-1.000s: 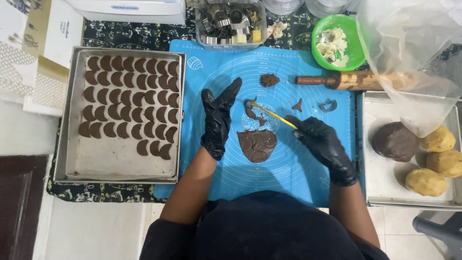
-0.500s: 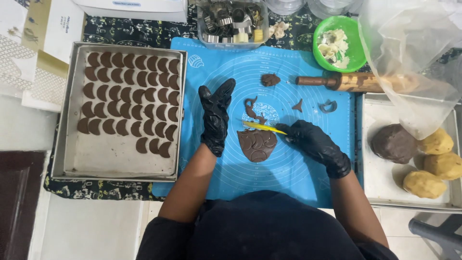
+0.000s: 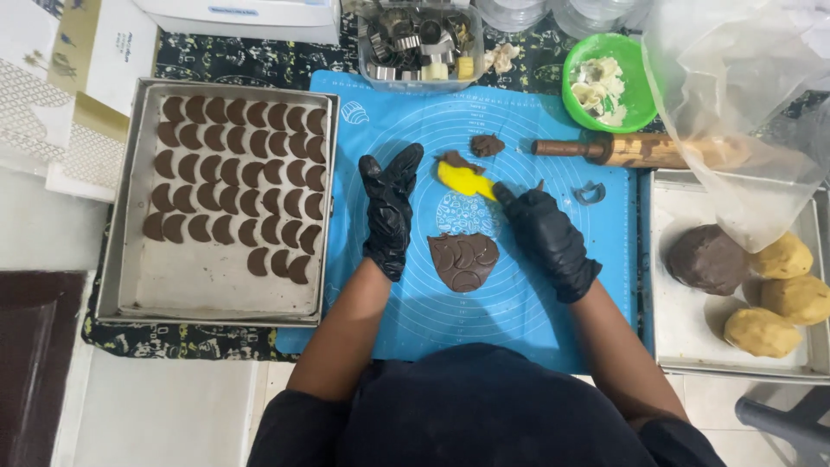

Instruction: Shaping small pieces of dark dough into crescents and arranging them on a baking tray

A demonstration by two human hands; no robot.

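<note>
Both of my hands wear black gloves over a blue silicone baking mat point(image 3: 527, 298). My left hand point(image 3: 389, 212) lies flat on the mat with fingers apart, holding nothing. My right hand point(image 3: 546, 238) grips a yellow scraper point(image 3: 465, 180), which pushes dark dough scraps point(image 3: 456, 160) away from me. Between my hands lies a rolled piece of chocolate dough point(image 3: 463, 259) marked with crescent cuts. A small lump of dark dough point(image 3: 488, 144) sits farther back on the mat.
Left: a metal tray point(image 3: 121, 259) with several crescent chocolate cookies point(image 3: 233, 186). Right: a tray point(image 3: 683, 337) with a dark dough ball point(image 3: 707, 257) and yellow dough balls point(image 3: 778, 294). Also a rolling pin point(image 3: 640, 150), crescent cutter point(image 3: 591, 192), green bowl point(image 3: 605, 84), cutter box point(image 3: 419, 39), plastic bag point(image 3: 735, 104).
My right hand has moved the yellow scraper up and away from the cut dough, sweeping the scraps toward the back of the mat. My left hand has barely moved.
</note>
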